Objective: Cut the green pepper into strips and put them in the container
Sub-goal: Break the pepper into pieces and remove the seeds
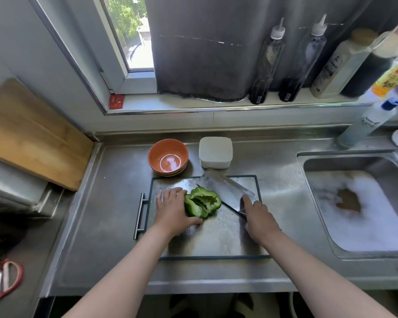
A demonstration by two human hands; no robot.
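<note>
A green pepper [202, 203], cut open with its hollow inside showing, lies on the steel cutting board [216, 237]. My left hand [172, 210] rests against its left side, fingers curled round it, thumb on the board below it. My right hand [257, 216] grips the handle of a cleaver [225, 189], index finger stretched along the blade. The blade lies tilted just right of the pepper. An orange bowl [168, 157] and a white lidded container [215, 152] stand behind the board.
A sink [363, 210] with foamy water lies to the right. Bottles line the window sill [216, 104] at the back. A wooden board [32, 136] leans at the left. A dish soap bottle [368, 122] stands by the sink.
</note>
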